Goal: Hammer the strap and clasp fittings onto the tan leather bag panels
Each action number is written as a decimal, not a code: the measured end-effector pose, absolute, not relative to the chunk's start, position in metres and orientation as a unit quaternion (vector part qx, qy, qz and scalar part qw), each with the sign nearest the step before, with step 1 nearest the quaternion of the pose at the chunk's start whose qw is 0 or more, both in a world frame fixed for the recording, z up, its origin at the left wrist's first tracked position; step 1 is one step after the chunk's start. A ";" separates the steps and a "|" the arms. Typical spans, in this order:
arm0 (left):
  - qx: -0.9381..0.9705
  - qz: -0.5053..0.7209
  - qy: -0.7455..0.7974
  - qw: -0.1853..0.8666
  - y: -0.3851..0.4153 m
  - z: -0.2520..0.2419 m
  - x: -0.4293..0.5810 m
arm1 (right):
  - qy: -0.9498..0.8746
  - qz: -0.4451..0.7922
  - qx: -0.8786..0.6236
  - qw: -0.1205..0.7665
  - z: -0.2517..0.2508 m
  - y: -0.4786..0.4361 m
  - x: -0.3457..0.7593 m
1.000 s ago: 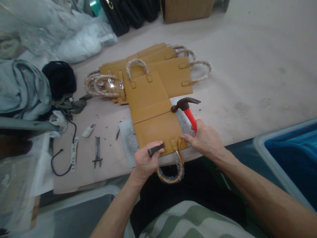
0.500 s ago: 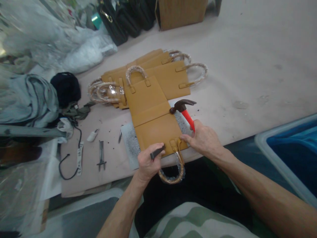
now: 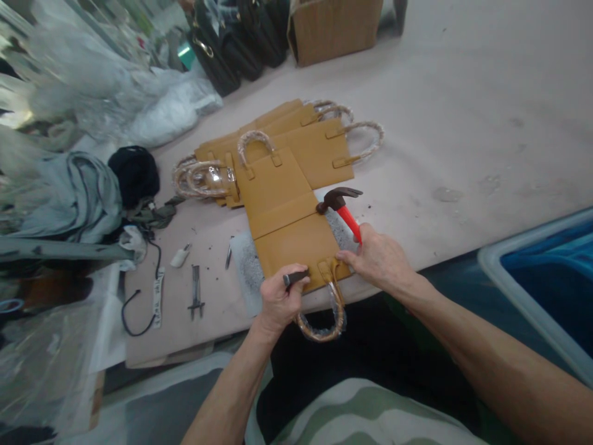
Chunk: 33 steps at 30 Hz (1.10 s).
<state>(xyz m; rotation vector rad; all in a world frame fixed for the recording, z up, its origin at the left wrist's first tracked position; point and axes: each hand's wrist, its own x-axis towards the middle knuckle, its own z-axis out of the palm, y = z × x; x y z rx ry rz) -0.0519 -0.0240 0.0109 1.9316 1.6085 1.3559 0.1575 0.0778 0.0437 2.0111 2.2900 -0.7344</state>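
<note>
The left hand (image 3: 277,301) is closed in a fist around a short dark punch (image 3: 295,278), whose tip is on the tan bag panel (image 3: 296,244) at the table's (image 3: 463,123) near edge. The right hand (image 3: 380,261) grips the hammer (image 3: 348,217), head toward 11 o'clock, fingertips pinning the panel. It looks light and limp, best pressed flat near its edge. 1 stack of panels (image 3: 319,148) lies at 12 o'clock.

The pale pink table (image 3: 463,123) carries a grey speckled pad (image 3: 243,272) at its near edge, a tan bag (image 3: 287,210) lying across it, and a fanned stack of tan bags (image 3: 324,148) just behind. Left of the pad lie small metal tools (image 3: 196,296) and a black cloth bundle (image 3: 134,173); a cardboard box (image 3: 333,25) stands at the far side.
</note>
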 end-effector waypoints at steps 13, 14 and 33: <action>0.690 0.478 0.534 0.104 -0.026 0.006 -0.051 | 0.732 -0.234 0.639 -0.023 0.044 0.075 0.158; 0.690 0.479 0.533 0.107 -0.026 0.006 -0.051 | 0.733 -0.232 0.639 -0.025 0.044 0.075 0.158; 0.674 0.438 0.581 0.129 -0.020 0.013 -0.046 | 0.737 -0.254 0.623 -0.064 0.040 0.078 0.163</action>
